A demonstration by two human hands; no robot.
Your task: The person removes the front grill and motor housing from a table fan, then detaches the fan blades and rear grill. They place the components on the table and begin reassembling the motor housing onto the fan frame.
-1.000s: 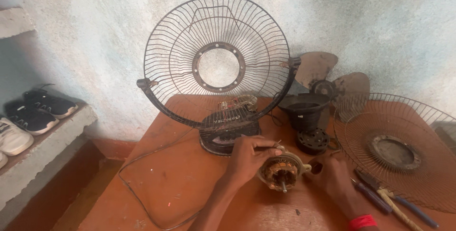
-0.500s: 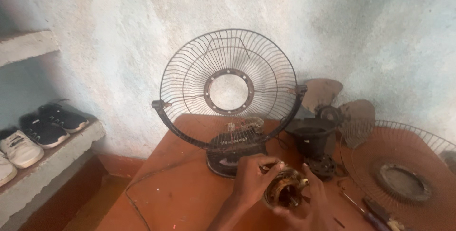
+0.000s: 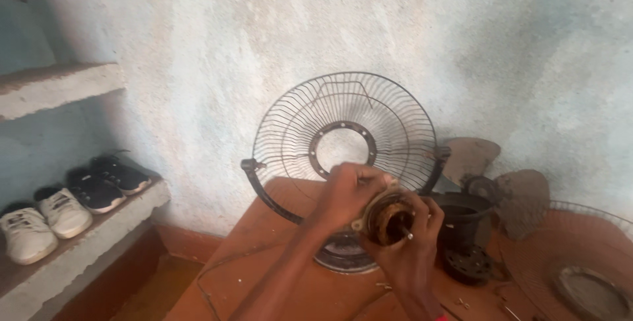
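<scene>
Both hands hold a rusty round fan motor [image 3: 389, 221] lifted above the table, its shaft pointing toward me. My left hand [image 3: 346, 192] grips its upper left side. My right hand [image 3: 412, 245] cups it from below and from the right. Behind the motor stands a black wire fan guard [image 3: 343, 123] on a curved black bracket [image 3: 260, 189], with a round black fan base [image 3: 343, 255] under it on the orange-brown table [image 3: 264, 275].
A black motor housing [image 3: 465, 219], a dark vented cap [image 3: 469, 263], brown fan blades [image 3: 501, 179] and a second wire guard [image 3: 580, 255] lie at right. A cable [image 3: 211, 271] trails off the table's left side. Shoes [image 3: 66, 209] sit on a concrete ledge at left.
Both hands have lifted the motor off the table and up in front of the guard; my right hand came under it. The view has tilted up and swung left.
</scene>
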